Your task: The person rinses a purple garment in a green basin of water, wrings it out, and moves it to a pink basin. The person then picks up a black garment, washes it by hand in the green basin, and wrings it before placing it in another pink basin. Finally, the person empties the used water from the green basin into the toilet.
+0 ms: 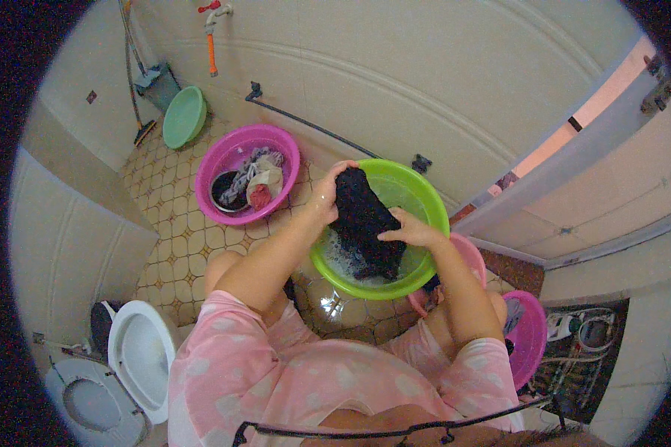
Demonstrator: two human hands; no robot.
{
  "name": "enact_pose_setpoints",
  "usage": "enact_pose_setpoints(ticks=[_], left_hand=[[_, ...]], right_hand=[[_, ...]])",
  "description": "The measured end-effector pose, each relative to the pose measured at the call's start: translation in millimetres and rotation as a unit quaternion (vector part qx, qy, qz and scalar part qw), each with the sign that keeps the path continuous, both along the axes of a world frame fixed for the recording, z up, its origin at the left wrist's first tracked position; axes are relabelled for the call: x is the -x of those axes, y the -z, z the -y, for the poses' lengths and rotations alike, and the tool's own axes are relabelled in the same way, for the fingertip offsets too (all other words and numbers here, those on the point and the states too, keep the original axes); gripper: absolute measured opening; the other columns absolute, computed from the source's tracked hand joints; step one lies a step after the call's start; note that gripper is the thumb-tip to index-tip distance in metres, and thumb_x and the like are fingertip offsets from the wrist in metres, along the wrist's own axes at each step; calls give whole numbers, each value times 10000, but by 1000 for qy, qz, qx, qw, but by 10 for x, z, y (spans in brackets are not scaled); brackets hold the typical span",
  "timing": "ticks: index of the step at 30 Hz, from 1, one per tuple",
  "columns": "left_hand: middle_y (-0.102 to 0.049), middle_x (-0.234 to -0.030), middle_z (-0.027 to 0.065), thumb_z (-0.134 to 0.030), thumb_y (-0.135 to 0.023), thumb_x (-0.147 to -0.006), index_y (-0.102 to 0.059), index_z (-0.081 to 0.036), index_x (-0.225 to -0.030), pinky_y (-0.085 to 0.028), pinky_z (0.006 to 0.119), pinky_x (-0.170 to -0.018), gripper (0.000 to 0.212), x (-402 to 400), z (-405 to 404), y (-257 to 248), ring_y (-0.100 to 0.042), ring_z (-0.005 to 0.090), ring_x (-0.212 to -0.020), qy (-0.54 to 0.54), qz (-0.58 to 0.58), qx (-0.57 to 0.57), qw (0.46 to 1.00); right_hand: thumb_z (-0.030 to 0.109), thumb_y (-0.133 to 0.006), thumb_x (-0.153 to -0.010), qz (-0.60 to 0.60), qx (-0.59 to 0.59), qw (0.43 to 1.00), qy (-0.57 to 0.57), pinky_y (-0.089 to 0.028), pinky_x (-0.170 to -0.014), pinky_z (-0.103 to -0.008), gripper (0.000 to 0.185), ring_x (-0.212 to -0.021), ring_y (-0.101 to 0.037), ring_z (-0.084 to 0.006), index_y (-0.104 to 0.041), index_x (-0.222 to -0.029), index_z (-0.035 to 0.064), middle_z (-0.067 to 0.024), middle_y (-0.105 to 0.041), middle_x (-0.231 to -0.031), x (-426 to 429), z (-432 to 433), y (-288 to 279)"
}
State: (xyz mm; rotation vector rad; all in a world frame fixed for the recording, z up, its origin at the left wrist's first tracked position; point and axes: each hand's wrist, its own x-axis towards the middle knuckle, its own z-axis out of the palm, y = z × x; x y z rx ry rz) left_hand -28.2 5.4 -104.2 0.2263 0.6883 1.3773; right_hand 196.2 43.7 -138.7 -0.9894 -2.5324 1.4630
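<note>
A black cloth garment (363, 218) hangs between my two hands over a lime-green plastic basin (440, 207) that holds soapy water (335, 254). My left hand (331, 193) grips the garment's upper left edge. My right hand (411, 228) is at its right side, thumb and fingers on the cloth; whether it pinches the fabric is not clear. The lower end of the garment reaches down to the suds. To the left, a magenta basin (201, 193) on the tiled floor contains grey, cream and red cloths (260, 179) and a dark round bowl (223, 195).
A pink basin (471, 251) and another magenta basin (534, 335) with cloth are at the right. A green basin (184, 117), a dustpan (162, 89) and a floor squeegee (144, 133) stand at the back left. A toilet (142, 357) is at lower left. A pipe (313, 125) runs along the wall.
</note>
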Motion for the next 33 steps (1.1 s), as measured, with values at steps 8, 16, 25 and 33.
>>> enact_pose_setpoints(ticks=[8, 16, 25, 33], left_hand=[[-440, -1161, 174, -66, -578, -686, -418, -113, -1214, -298, 387, -999, 554, 209, 104, 371, -391, 306, -1154, 92, -747, -164, 638], [-441, -1242, 186, -257, -664, -710, -384, -71, -1273, -306, 387, -990, 656, -239, 241, 104, -429, 314, -1137, 157, -678, -326, 640], [-578, -968, 77, -272, -493, -857, -516, -43, -1087, -448, 299, -768, 325, -265, 101, -273, -559, 169, -864, 58, -245, -76, 965], [-565, -1003, 126, -272, -535, -824, -480, -59, -1142, -441, 342, -820, 386, 71, -276, 226, -553, 229, -922, 32, -285, -15, 958]], right_hand=[[151, -648, -750, -105, -42, 983, 147, -443, -774, -291, 346, -831, -563, -168, -553, -1055, 20, -79, -611, -918, -147, -69, -81], [227, -735, -656, -194, -46, 956, 216, -425, -837, -328, 560, -938, -554, -235, -486, -1105, 5, -127, -583, -1009, 52, 160, -564], [223, -733, -659, -21, -38, 997, 65, -389, -888, -326, 650, -983, -524, -233, -421, -1186, 2, -125, -551, -1055, -261, -181, 46], [208, -696, -683, -6, -43, 966, 254, -403, -865, -345, 614, -984, -516, -273, -408, -1201, 46, -175, -548, -1018, -246, -327, 322]])
